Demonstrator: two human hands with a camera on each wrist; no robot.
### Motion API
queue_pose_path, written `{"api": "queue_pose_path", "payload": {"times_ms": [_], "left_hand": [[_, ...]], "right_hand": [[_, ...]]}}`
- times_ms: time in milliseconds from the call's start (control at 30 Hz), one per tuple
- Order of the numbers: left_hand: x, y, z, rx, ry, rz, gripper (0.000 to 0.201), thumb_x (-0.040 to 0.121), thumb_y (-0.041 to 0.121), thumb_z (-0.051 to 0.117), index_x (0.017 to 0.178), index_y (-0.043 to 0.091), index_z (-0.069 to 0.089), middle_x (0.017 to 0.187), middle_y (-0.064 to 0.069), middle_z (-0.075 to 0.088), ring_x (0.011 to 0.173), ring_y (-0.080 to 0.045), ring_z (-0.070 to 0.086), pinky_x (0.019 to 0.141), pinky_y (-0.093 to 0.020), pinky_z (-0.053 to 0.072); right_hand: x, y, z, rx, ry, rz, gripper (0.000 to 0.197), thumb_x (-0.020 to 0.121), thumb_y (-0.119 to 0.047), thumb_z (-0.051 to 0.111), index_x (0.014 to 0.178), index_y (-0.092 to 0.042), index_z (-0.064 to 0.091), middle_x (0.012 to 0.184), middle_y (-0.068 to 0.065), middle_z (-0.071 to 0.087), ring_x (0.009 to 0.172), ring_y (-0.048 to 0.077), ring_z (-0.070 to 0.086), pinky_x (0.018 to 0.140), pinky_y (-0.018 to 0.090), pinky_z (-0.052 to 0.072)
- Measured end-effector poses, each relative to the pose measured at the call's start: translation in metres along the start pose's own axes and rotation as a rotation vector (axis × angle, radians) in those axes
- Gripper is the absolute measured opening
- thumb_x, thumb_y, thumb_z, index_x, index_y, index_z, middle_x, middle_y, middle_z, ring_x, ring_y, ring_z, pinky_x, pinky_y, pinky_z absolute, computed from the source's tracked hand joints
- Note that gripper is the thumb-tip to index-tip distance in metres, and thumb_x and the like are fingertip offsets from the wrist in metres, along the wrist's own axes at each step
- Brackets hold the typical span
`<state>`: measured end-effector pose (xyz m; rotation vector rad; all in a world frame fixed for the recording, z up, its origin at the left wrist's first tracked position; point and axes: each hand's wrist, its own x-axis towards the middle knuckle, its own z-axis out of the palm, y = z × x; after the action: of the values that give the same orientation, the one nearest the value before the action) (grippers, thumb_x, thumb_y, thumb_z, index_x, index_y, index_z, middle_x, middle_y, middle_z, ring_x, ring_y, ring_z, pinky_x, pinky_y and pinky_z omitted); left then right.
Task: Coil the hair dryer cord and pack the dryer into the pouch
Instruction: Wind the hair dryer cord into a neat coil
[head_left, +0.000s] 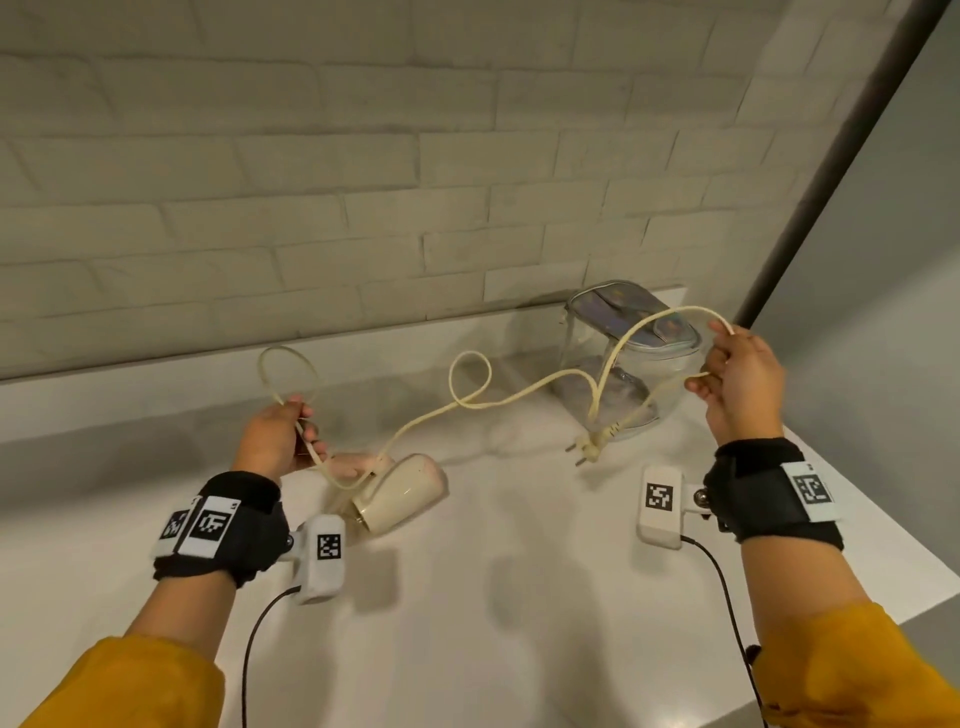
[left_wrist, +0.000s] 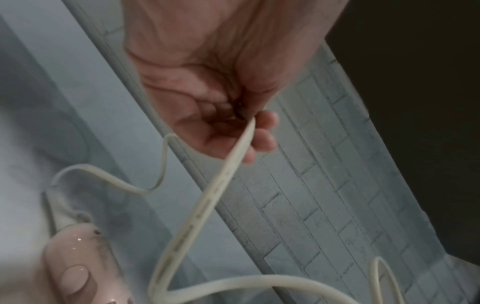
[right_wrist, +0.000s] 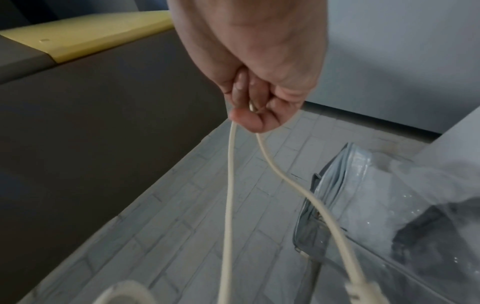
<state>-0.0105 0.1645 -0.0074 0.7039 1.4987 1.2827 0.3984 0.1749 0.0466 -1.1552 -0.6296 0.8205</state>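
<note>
A cream and pink hair dryer (head_left: 397, 493) lies on the white counter (head_left: 467, 597), nozzle toward me. Its cream cord (head_left: 470, 402) runs up from the handle in loose loops. My left hand (head_left: 278, 434) pinches the cord near the dryer, with a loop (head_left: 288, 371) standing above the fingers; the left wrist view shows that hand (left_wrist: 221, 115) gripping the flat cord (left_wrist: 207, 197) above the pink handle (left_wrist: 78, 265). My right hand (head_left: 740, 382) is raised and grips a loop of cord near the plug (head_left: 589, 447), which dangles. The clear pouch (head_left: 626, 358) stands behind, zipper top open.
A grey brick wall (head_left: 363, 182) backs the counter. A dark post (head_left: 841, 171) and a plain wall close off the right. The counter's right edge (head_left: 883, 525) runs diagonally under my right wrist. In the right wrist view the pouch (right_wrist: 376, 205) sits beneath the hanging cord (right_wrist: 285, 181).
</note>
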Motion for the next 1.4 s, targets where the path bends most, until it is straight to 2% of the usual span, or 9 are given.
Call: {"api": "queue_pose_path", "payload": {"times_ms": [133, 367, 600, 733, 833, 933, 1100, 1267, 1400], "left_hand": [[-0.005, -0.002, -0.004, 0.149, -0.057, 0.104, 0.032, 0.099, 0.026, 0.031, 0.075, 0.014, 0.049, 0.034, 0.004, 0.042, 0.026, -0.006, 0.04, 0.04, -0.018, 0.039], [-0.01, 0.047, -0.001, 0.548, -0.207, 0.466, 0.025, 0.098, 0.017, 0.031, 0.107, 0.02, 0.054, 0.059, -0.006, 0.04, 0.032, -0.002, 0.035, 0.035, -0.01, 0.026], [-0.037, 0.143, 0.011, 0.707, -0.284, 0.669, 0.026, 0.099, 0.016, 0.031, 0.088, 0.024, 0.053, 0.061, -0.007, 0.043, 0.032, -0.001, 0.04, 0.035, -0.008, 0.027], [-0.054, 0.185, 0.015, 0.74, -0.244, 0.773, 0.029, 0.098, 0.026, 0.032, 0.079, 0.033, 0.052, 0.065, -0.005, 0.048, 0.035, -0.001, 0.037, 0.035, -0.008, 0.028], [-0.067, 0.205, 0.023, 0.751, -0.253, 0.841, 0.029, 0.098, 0.028, 0.031, 0.079, 0.034, 0.052, 0.064, -0.005, 0.048, 0.036, -0.003, 0.036, 0.035, -0.009, 0.027], [-0.076, 0.219, 0.029, 0.754, -0.256, 0.892, 0.029, 0.098, 0.032, 0.032, 0.078, 0.036, 0.053, 0.063, -0.004, 0.047, 0.038, -0.005, 0.034, 0.036, -0.011, 0.027], [-0.093, 0.229, 0.047, 0.763, -0.301, 0.985, 0.028, 0.097, 0.034, 0.031, 0.08, 0.038, 0.052, 0.062, 0.0, 0.046, 0.05, -0.013, 0.034, 0.045, -0.02, 0.03], [-0.109, 0.239, 0.066, 0.685, -0.356, 1.068, 0.026, 0.097, 0.032, 0.029, 0.083, 0.036, 0.05, 0.058, 0.002, 0.042, 0.05, -0.015, 0.031, 0.044, -0.022, 0.028], [-0.114, 0.248, 0.07, 0.678, -0.344, 1.162, 0.025, 0.098, 0.031, 0.027, 0.083, 0.036, 0.047, 0.06, 0.002, 0.041, 0.051, -0.012, 0.032, 0.044, -0.019, 0.028]], "right_hand": [[-0.012, 0.017, 0.005, -0.241, -0.193, 0.046, 0.022, 0.09, -0.006, 0.041, 0.091, -0.013, 0.062, 0.055, -0.002, 0.035, 0.039, 0.007, 0.033, 0.035, 0.018, 0.034], [-0.073, 0.051, 0.036, -0.662, -0.921, 0.234, 0.023, 0.084, 0.002, 0.05, 0.087, -0.009, 0.07, 0.042, -0.009, 0.033, 0.039, 0.009, 0.026, 0.035, 0.018, 0.023], [-0.12, 0.085, 0.063, -0.695, -1.262, 0.388, 0.016, 0.088, -0.004, 0.049, 0.086, -0.012, 0.061, 0.042, -0.003, 0.041, 0.034, 0.011, 0.032, 0.035, 0.021, 0.036], [-0.133, 0.103, 0.075, -0.764, -1.359, 0.361, 0.011, 0.09, -0.013, 0.051, 0.095, -0.014, 0.062, 0.057, 0.001, 0.056, 0.035, 0.009, 0.043, 0.043, 0.021, 0.045], [-0.133, 0.103, 0.083, -0.944, -1.386, 0.258, 0.029, 0.086, -0.029, 0.061, 0.11, -0.012, 0.061, 0.078, 0.0, 0.064, 0.052, 0.01, 0.056, 0.06, 0.022, 0.052], [-0.116, 0.086, 0.093, -1.149, -1.294, -0.091, 0.044, 0.081, -0.043, 0.064, 0.115, -0.017, 0.061, 0.101, -0.001, 0.064, 0.081, 0.011, 0.057, 0.078, 0.026, 0.046], [-0.103, 0.06, 0.134, -0.882, -1.065, -0.47, 0.064, 0.081, -0.038, 0.065, 0.137, -0.019, 0.038, 0.14, 0.001, 0.043, 0.123, 0.013, 0.042, 0.104, 0.028, 0.035], [-0.11, 0.061, 0.18, -0.532, -1.072, -0.099, 0.067, 0.086, -0.018, 0.062, 0.142, -0.018, 0.026, 0.144, 0.002, 0.042, 0.131, 0.014, 0.038, 0.101, 0.021, 0.031], [-0.099, 0.069, 0.178, -0.38, -1.276, 0.014, 0.04, 0.086, -0.002, 0.055, 0.124, -0.014, 0.053, 0.119, -0.002, 0.058, 0.098, 0.0, 0.056, 0.081, 0.017, 0.044]]}}
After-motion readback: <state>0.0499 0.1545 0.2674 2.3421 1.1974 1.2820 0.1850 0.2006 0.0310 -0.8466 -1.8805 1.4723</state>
